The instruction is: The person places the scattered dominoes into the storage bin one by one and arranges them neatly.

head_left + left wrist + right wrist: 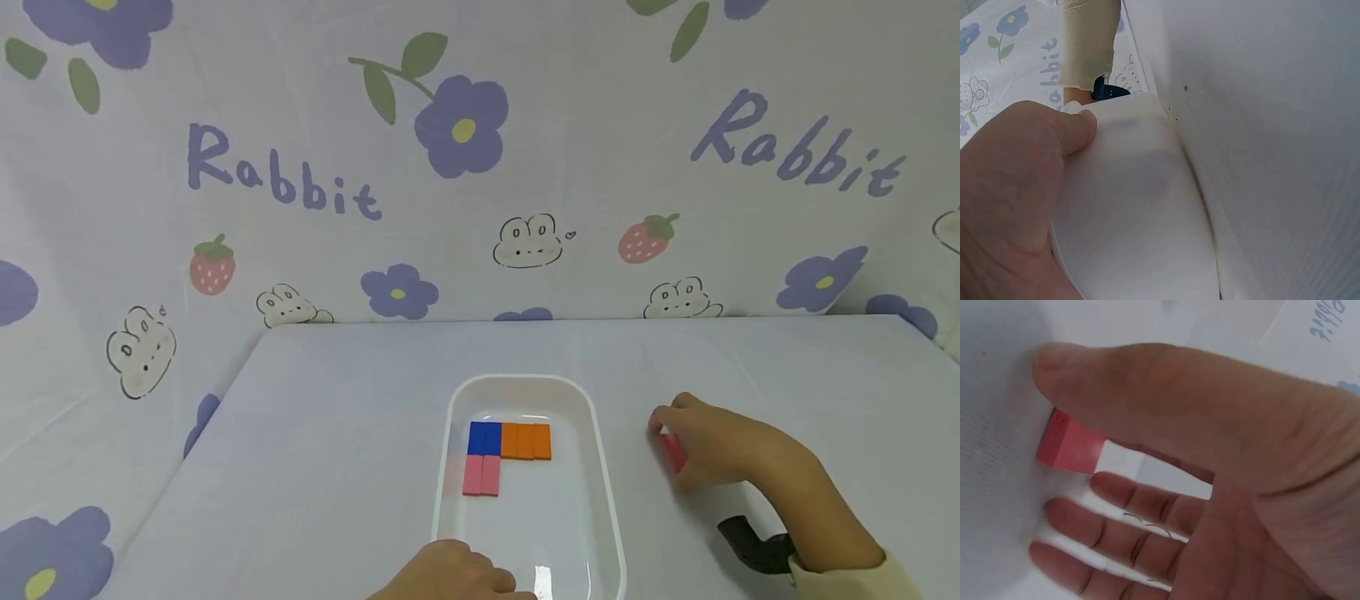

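Right of the white tray [606, 492], my right hand [712, 446] is low over the table, its thumb and forefinger pinching a pink rectangular block [672, 452]. In the right wrist view the block [1071, 445] shows beside the thumb, and the other fingers are spread below it. My left hand [453, 573] grips the tray's near left rim; in the left wrist view its thumb lies against the tray wall [1135, 200]. Inside the tray, two blue tiles [485, 438] and several orange tiles [526, 442] form a row, with two pink tiles [481, 476] under the blue ones.
A white cloth covers the table [337, 433]. Behind it hangs a patterned cloth [570, 125] with flowers and rabbits. A black strap-like piece [756, 546] is by the right wrist, next to a cream sleeve [855, 579].
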A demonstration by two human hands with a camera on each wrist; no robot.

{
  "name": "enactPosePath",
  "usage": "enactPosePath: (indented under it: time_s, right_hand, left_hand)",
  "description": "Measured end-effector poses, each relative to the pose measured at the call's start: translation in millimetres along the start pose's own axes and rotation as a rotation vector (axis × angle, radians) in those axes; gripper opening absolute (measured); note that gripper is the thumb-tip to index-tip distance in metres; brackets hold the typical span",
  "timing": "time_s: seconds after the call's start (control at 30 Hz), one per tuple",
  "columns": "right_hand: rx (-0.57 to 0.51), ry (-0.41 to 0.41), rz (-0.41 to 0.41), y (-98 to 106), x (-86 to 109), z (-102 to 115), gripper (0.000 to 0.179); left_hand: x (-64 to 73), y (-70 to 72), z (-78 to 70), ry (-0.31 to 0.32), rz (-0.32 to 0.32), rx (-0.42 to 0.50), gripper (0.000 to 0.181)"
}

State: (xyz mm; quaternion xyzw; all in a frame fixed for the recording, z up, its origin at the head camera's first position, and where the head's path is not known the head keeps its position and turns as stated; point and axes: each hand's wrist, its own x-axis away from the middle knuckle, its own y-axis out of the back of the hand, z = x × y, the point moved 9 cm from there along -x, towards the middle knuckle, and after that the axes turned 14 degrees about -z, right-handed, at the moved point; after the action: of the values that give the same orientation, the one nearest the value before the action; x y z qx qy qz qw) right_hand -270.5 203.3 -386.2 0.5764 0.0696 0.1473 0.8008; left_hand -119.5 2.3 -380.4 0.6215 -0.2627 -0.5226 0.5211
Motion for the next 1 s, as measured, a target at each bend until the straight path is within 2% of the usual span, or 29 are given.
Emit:
enactPosePath:
  time_s: [0.13,0.37,0.53,0.77,1.0]
  right_hand:
    - [-0.032,0.020,-0.002,-2.7,-2.8,1.2,0.048]
    - [-0.050,0.179,-0.096,3.3,-9.6,15.0,0.028]
    - [-0.052,0.190,-0.124,5.4,-11.9,17.3,0.022]
    - [-0.094,0.236,-0.213,20.3,-9.4,26.3,0.021]
    - [-0.140,0.331,-0.291,34.6,-3.0,51.1,0.021]
  left_hand:
    - [0.0,1.4,0.3,0.001,-0.010,0.002,0.014]
    - [0.0,3.3,0.5,0.003,-0.036,0.004,0.015]
    - [-0.5,2.9,0.5,0.001,-0.041,0.012,0.015]
    - [-1.1,2.3,-0.2,-0.028,-0.030,-0.030,0.015]
    - [-0.5,1.5,0.6,-0.019,-0.029,-0.016,0.015]
